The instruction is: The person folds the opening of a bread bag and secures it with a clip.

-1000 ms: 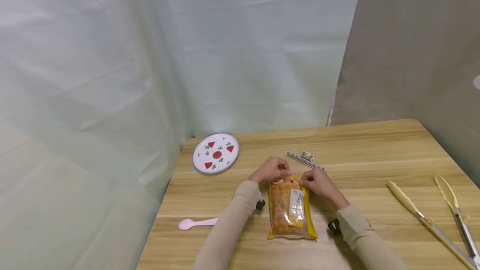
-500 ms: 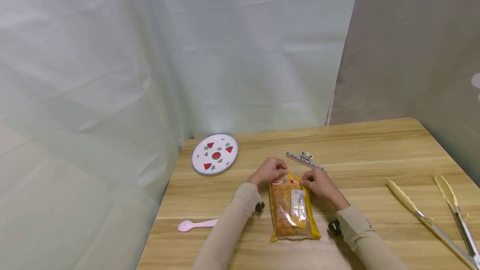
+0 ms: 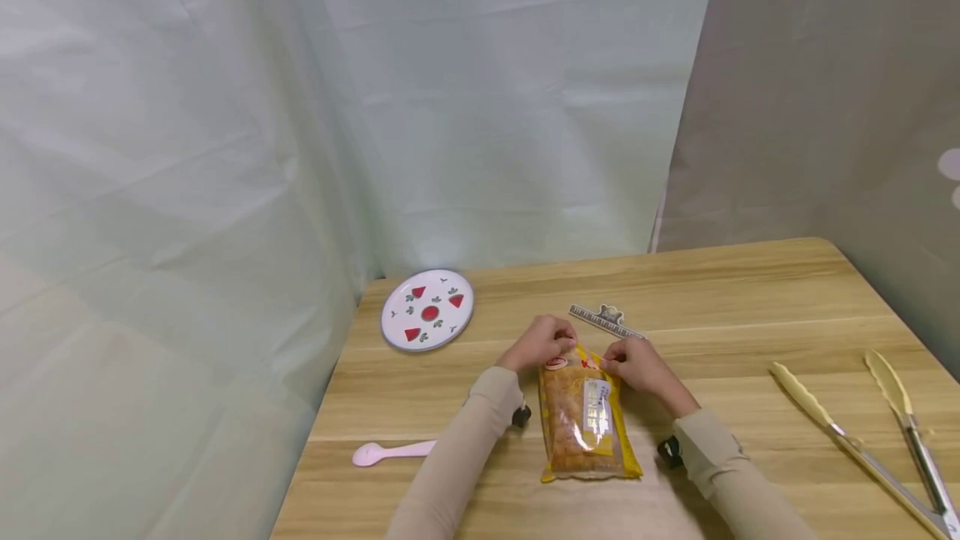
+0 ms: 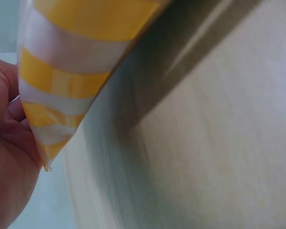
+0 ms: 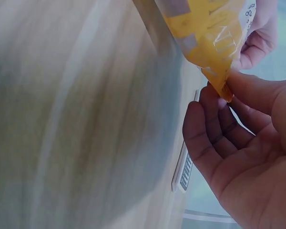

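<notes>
A yellow and clear plastic bag of bread [image 3: 573, 419] lies in the middle of the table, with a pale label on its front. My left hand [image 3: 542, 342] pinches the bag's far edge near its left corner. On the right side of that same edge, my right hand [image 3: 637, 367] grips the corner between thumb and fingers. The right wrist view shows the bag's yellow corner [image 5: 219, 78] held by the right thumb and fingertips. Yellow and white stripes mark the bag's side [image 4: 66, 71] in the left wrist view, where the left fingertips are partly hidden behind it.
A white plate with watermelon pictures [image 3: 427, 332] sits at the back left. Behind the hands lies a long clip with piano-key markings [image 3: 606, 321]. A pink spoon [image 3: 390, 452], partly covered by the left sleeve, lies at left. Metal tongs [image 3: 870, 461] rest at right.
The bag's near end has shifted slightly to the right and nearer since a second ago. Its far edge looks pulled a little straighter between the hands, which hold nearly the same places.
</notes>
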`<state>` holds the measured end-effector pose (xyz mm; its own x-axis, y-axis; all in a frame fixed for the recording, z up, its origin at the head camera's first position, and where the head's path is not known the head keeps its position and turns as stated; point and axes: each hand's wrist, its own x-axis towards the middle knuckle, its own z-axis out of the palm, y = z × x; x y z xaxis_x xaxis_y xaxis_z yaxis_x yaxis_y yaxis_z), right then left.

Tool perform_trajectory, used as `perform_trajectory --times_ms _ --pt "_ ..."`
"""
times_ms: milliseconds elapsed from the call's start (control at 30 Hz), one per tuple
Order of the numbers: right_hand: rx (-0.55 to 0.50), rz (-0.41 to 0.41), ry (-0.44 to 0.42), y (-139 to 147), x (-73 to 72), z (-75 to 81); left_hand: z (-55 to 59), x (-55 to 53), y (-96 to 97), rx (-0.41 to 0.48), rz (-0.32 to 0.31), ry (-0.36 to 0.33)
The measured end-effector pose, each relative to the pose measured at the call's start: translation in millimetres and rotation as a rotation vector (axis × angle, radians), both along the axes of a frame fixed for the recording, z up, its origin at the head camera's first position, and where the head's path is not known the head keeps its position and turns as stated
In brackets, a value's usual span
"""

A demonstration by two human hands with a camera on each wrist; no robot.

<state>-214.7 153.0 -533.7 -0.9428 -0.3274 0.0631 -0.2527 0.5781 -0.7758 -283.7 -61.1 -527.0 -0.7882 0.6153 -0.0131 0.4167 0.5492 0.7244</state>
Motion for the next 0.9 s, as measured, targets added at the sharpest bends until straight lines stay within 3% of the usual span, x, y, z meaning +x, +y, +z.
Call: perform_trajectory --times_ms 200,367,633,900 --pt "-0.005 0.064 -0.030 4 -6.0 3.1 2.0 1.3 0.7 -0.017 -0.001 0.024" --pt "0.007 0.057 -0.013 12 -15.1 12.7 1.9 1.9 3.6 -0.020 -0.005 0.030" --pt "0.033 -0.033 0.035 26 -33.2 20.1 0.7 2.3 5.6 -0.028 -0.019 0.066" --pt "0.076 -0.108 0.023 27 -52.2 24.0 2.3 3.8 3.6 -0.037 -0.017 0.066"
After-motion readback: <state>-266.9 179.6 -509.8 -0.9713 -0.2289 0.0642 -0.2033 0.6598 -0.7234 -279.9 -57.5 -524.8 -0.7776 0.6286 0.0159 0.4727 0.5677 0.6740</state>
